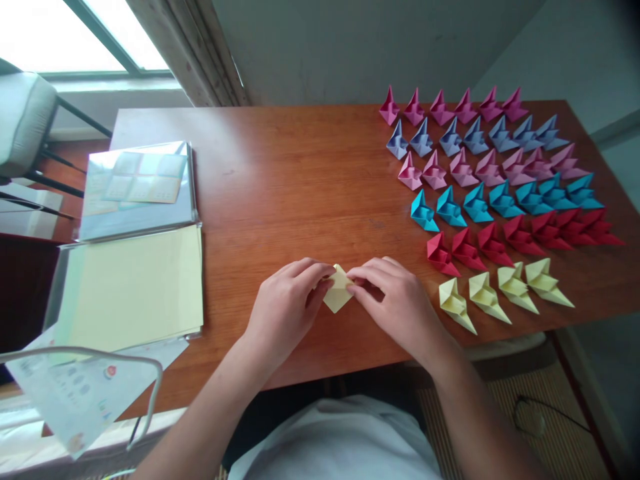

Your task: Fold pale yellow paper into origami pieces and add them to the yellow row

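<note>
A small piece of folded pale yellow paper [339, 291] is held between my two hands, just over the front part of the table. My left hand [295, 293] pinches its left corner between thumb and fingers. On the opposite side, the fingertips of my right hand [393, 293] grip the right corner. The paper is diamond-shaped, with a crease across its middle. To the right of my right hand stand several finished-looking yellow origami pieces [483, 298] with pointed tips, in one row.
Behind the yellow row are rows of red [493, 247], blue [477, 202], pink [463, 167], lavender [451, 139] and magenta [441, 108] origami pieces. At left lie yellow paper sheets [137, 283], a clear-covered pack [137, 190] and a printed sheet [85, 393] beside a bent pale bar [100, 352].
</note>
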{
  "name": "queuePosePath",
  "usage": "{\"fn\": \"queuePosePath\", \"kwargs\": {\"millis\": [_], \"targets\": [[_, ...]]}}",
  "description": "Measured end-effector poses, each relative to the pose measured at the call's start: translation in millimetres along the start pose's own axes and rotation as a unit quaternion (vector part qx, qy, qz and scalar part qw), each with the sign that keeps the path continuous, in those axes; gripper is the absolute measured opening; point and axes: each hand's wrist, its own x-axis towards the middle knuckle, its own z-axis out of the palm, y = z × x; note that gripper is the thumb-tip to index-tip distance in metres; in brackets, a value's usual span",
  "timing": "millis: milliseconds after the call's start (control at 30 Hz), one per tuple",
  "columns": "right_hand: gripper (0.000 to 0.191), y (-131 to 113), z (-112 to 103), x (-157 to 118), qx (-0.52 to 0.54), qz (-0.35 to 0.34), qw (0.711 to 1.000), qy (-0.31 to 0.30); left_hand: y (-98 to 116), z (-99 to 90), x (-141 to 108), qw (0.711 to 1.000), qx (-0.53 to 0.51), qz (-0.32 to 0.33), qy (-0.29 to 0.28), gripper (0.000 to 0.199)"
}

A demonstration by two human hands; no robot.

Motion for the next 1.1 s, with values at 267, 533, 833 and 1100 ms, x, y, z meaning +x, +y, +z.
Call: {"fn": "queuePosePath", "kwargs": {"millis": [267, 533, 833, 1100], "targets": [[0.011, -1, -1, 2, -0.025, 0.023, 0.999, 0.012, 2, 3.0, 0, 0.999, -0.004, -0.037, 0.022, 0.020], [0.012, -8, 13, 8, -0.039, 0.055, 0.995, 0.069, 3, 1.6, 2, 0.999, 0.010, -0.045, 0.016, 0.019], [0.016, -12, 17, 11, -0.057, 0.082, 0.993, 0.070, 4, 4.3, 0, 0.998, 0.007, -0.060, 0.026, 0.019], [0.018, -12, 20, 12, -0.065, 0.084, 0.991, 0.079, 7, 6.9, -1, 0.997, -0.006, -0.065, 0.038, 0.018]]}}
